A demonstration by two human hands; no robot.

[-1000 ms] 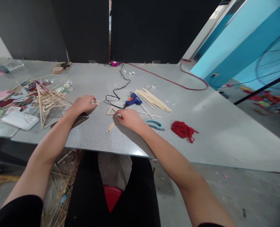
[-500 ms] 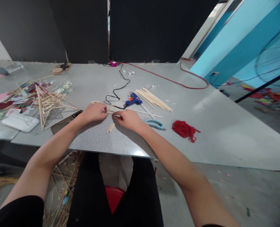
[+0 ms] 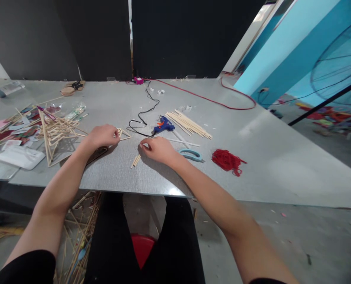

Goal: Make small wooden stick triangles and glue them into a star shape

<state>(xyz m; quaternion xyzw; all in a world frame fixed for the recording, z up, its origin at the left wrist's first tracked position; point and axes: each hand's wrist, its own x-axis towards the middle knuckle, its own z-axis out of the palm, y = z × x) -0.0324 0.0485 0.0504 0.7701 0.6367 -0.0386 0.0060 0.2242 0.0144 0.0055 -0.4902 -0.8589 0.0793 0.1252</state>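
My left hand [image 3: 103, 136] pinches a small triangular frame of wooden sticks [image 3: 125, 135] by its left side, low over the table. To its right, my right hand [image 3: 159, 149] rests near the tabletop with thumb and fingertips curled together; whether anything is between them cannot be made out. Short cut sticks [image 3: 136, 161] lie just in front of the right fingertips. Behind that hand sits a blue glue gun [image 3: 164, 125] with a black cord. Light-blue-handled scissors [image 3: 190, 154] lie beside the right wrist. A dark flat object [image 3: 96, 156] is partly hidden under my left forearm.
Long wooden sticks [image 3: 190, 124] lie behind the scissors, with red yarn [image 3: 228, 161] to the right. On the left are a larger stick structure [image 3: 46, 136], craft scraps and a white packet [image 3: 21, 157]. A red cable [image 3: 193, 94] crosses the back of the table [image 3: 270, 165].
My left hand has moved left with the small stick frame, away from my right hand. The right hand stays nearly in place, and the view has shifted slightly.
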